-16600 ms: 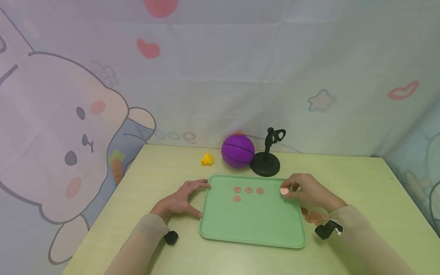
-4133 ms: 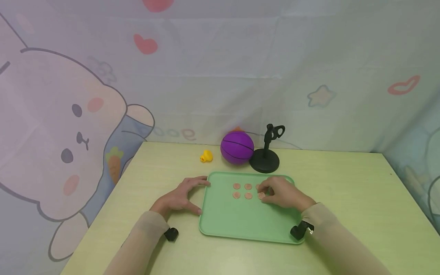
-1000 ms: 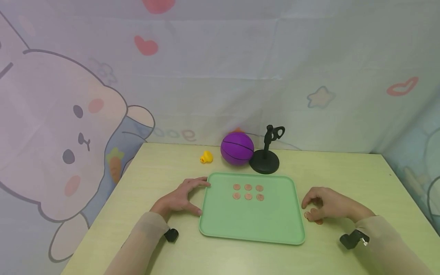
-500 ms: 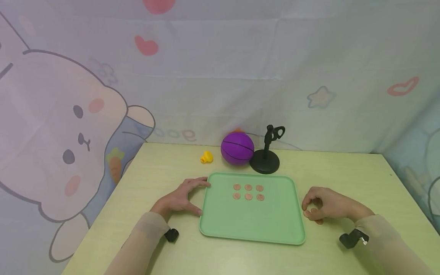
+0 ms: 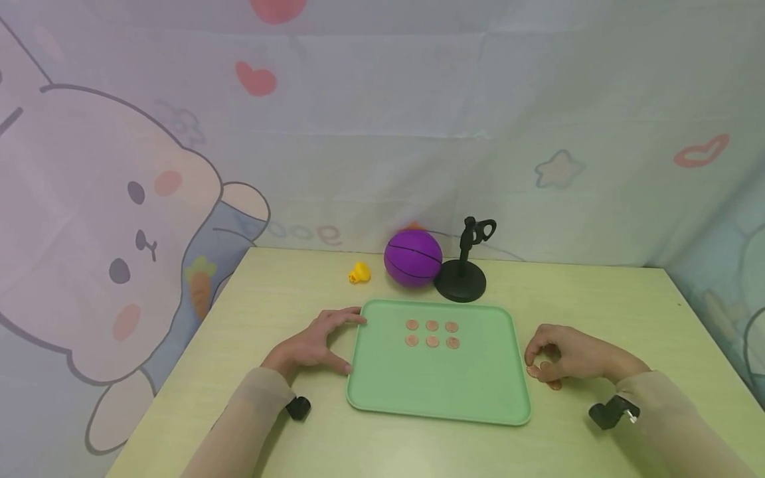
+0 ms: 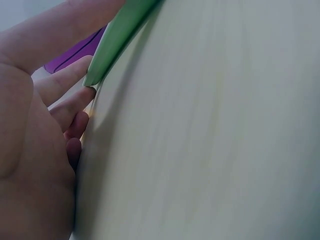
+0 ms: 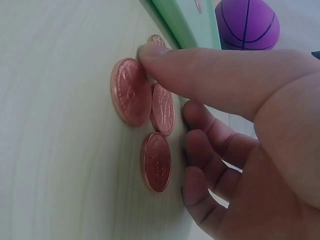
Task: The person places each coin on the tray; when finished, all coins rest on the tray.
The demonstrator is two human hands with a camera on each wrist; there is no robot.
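Note:
On the green tray point(image 5: 439, 388) lie copper coins in two rows of three, among them a back-row coin point(image 5: 432, 326) and a front-row coin point(image 5: 433, 341). My left hand point(image 5: 307, 343) rests at the tray's left rim, thumb and fingers spread and touching its edge. Right of the tray, my right hand point(image 5: 576, 353) pinches a coin point(image 7: 156, 40) between thumb and index fingertip, low at the table. Several loose coins, such as the nearest coin point(image 7: 131, 92) and another coin point(image 7: 156, 161), lie under its curled fingers. The index fingertip is hidden behind the thumb in the right wrist view.
Behind the tray stand a purple ball point(image 5: 412, 259), a black stand with a round base point(image 5: 460, 282) and a small yellow duck point(image 5: 360, 273). A printed cloth point(image 5: 382, 133) hangs behind the pale table point(image 5: 621, 312).
Since the oldest frame, the front row has grown from one coin to three. My right hand went from the tray back to the loose coins, where a coin shifted slightly between its fingertips.

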